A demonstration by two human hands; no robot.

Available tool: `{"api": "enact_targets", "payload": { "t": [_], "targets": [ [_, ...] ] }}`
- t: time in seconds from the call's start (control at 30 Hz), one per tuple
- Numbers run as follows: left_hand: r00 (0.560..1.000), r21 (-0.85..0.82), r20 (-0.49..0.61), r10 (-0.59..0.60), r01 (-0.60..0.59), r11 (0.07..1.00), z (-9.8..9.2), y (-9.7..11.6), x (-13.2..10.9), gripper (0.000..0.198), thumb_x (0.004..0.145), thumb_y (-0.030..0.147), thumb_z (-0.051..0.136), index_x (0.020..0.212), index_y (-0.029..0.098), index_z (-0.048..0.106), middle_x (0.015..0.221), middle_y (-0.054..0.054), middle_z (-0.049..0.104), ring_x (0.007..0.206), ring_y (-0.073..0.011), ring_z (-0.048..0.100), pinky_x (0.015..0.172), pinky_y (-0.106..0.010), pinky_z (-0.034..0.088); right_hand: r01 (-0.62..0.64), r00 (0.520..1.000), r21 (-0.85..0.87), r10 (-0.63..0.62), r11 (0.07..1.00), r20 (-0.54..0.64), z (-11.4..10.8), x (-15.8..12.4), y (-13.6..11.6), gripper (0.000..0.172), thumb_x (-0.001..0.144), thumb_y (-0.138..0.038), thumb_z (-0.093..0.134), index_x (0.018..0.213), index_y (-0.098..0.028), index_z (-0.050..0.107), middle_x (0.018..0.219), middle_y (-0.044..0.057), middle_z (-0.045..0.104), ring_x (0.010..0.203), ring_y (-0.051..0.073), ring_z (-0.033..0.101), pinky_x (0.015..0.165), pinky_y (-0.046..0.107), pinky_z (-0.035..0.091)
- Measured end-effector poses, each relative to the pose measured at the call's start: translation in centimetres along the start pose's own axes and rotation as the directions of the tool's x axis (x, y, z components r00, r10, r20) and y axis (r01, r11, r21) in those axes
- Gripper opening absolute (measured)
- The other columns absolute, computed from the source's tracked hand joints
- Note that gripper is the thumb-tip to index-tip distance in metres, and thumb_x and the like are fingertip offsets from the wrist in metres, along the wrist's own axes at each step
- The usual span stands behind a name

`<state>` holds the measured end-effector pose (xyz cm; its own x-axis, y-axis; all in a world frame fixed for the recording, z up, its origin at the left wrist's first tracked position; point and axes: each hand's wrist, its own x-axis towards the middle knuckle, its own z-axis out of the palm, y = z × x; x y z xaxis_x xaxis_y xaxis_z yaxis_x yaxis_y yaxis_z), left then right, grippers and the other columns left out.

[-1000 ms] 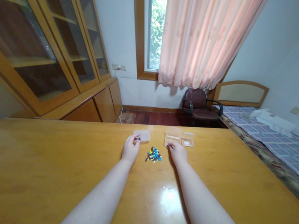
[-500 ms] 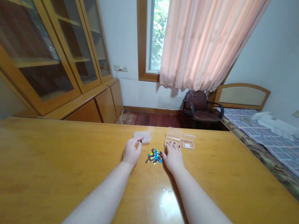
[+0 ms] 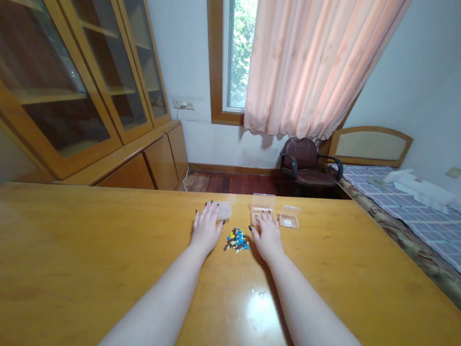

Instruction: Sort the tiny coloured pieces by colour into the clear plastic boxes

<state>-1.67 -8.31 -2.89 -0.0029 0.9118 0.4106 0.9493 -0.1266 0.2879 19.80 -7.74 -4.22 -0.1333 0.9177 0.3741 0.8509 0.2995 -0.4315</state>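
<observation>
A small heap of blue, brown, yellow and cream building bricks (image 3: 238, 241) lies on the wooden table (image 3: 90, 268) between my hands. My left hand (image 3: 206, 227) rests with fingers spread at the left of the heap, partly over a flat translucent box (image 3: 225, 210). To the right of the heap, my right hand (image 3: 266, 235) has its fingers stretched apart over the front of a clear plastic box with a raised lid (image 3: 264, 201). Neither hand holds anything that I can see.
A smaller clear box (image 3: 290, 217) with its lid up and a white piece inside stands right of my right hand. Beyond the table are a brown armchair (image 3: 304, 162), a bed (image 3: 409, 210) and a glass-door cabinet (image 3: 71, 66).
My left hand's fingers, bent together before, are now spread flat. My right hand's fingers have spread a little wider. The view has shifted slightly.
</observation>
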Motion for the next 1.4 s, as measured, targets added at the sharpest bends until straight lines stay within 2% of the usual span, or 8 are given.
{"api": "enact_targets", "payload": {
  "t": [0.23,0.53,0.73,0.83,0.93,1.03,1.17,1.4],
  "targets": [
    [0.998,0.033,0.024,0.051,-0.052,0.998,-0.3,0.2,0.2,0.041,0.084,0.028,0.05,0.125,0.026,0.053,0.131,-0.004,0.053,0.13,-0.026,0.035,0.111,-0.054,0.009,0.086,0.996,0.087,-0.084,0.993,-0.025,-0.1,-0.5,-1.0,0.04,0.087,-0.035,0.047,0.121,-0.016,0.056,0.138,0.013,0.044,0.133,0.026,0.031,0.108,0.051,0.019],
    [0.999,0.018,-0.038,-0.005,0.006,1.0,-0.3,-0.6,0.3,0.042,0.078,0.018,0.056,0.12,0.027,0.058,0.128,-0.002,0.056,0.12,-0.0246,0.045,0.106,-0.047,0.025,0.103,0.994,0.143,-0.099,0.984,-0.04,-0.1,-0.6,-1.0,0.038,0.086,-0.033,0.05,0.119,-0.015,0.057,0.135,0.014,0.048,0.131,0.027,0.034,0.108,0.052,0.019],
    [0.989,-0.055,-0.142,0.04,-0.048,0.997,-1.2,0.1,0.1,0.033,0.083,0.025,0.053,0.115,0.024,0.06,0.118,-0.005,0.063,0.114,-0.0246,0.052,0.108,-0.05,0.021,0.137,0.988,0.257,-0.115,0.957,-0.099,-0.6,-0.7,-1.0,0.035,0.085,-0.032,0.051,0.115,-0.016,0.058,0.13,0.013,0.053,0.129,0.027,0.037,0.109,0.052,0.02],
    [0.968,-0.152,-0.204,0.147,-0.18,0.972,-1.6,0.7,-0.5,0.032,0.084,0.028,0.052,0.114,0.021,0.06,0.114,-0.007,0.065,0.109,-0.0213,0.056,0.107,-0.044,0.028,0.156,0.988,0.49,-0.141,0.857,-0.068,-0.5,-0.9,-1.2,0.043,0.082,-0.038,0.054,0.121,-0.018,0.053,0.128,0.014,0.053,0.122,0.025,0.046,0.104,0.047,0.031],
    [0.934,-0.235,-0.24,0.266,-0.322,0.917,-1.6,1.5,-1.4,0.033,0.084,0.03,0.051,0.113,0.019,0.06,0.112,-0.007,0.066,0.106,-0.0188,0.059,0.104,-0.038,0.034,0.082,0.99,0.799,-0.142,0.596,0.005,0.1,-1.1,-1.7,0.064,0.078,-0.052,0.057,0.13,-0.02,0.04,0.131,0.016,0.05,0.112,0.025,0.055,0.094,0.044,0.043],
    [0.915,-0.27,-0.198,0.352,-0.396,0.878,-1.6,2.3,-2.0,0.031,0.082,0.031,0.053,0.111,0.02,0.061,0.111,-0.007,0.066,0.107,-0.0191,0.058,0.105,-0.041,0.034,0.014,0.985,0.924,-0.166,0.381,0.054,0.4,-1.1,-2.4,0.07,0.071,-0.062,0.06,0.124,-0.02,0.041,0.126,0.016,0.054,0.111,0.026,0.056,0.092,0.042,0.045],
    [0.892,-0.296,-0.149,0.427,-0.452,0.841,-2.0,3.0,-2.1,0.028,0.082,0.033,0.055,0.106,0.021,0.062,0.115,-0.007,0.064,0.115,-0.0209,0.054,0.107,-0.044,0.031,-0.038,0.993,0.927,-0.093,0.372,0.078,0.0,-0.9,-2.6,0.071,0.061,-0.064,0.068,0.112,-0.02,0.048,0.118,0.014,0.06,0.11,0.027,0.056,0.093,0.042,0.044],
    [0.852,-0.388,0.008,0.523,-0.48,0.787,-2.1,3.0,-2.0,0.046,0.087,0.029,0.046,0.131,0.02,0.046,0.134,-0.01,0.049,0.126,-0.0217,0.043,0.111,-0.049,0.022,-0.112,0.986,0.937,-0.081,0.332,0.147,0.1,-1.0,-2.1,0.065,0.059,-0.064,0.069,0.104,-0.019,0.052,0.109,0.013,0.064,0.102,0.027,0.06,0.09,0.042,0.046]
  ]
}}
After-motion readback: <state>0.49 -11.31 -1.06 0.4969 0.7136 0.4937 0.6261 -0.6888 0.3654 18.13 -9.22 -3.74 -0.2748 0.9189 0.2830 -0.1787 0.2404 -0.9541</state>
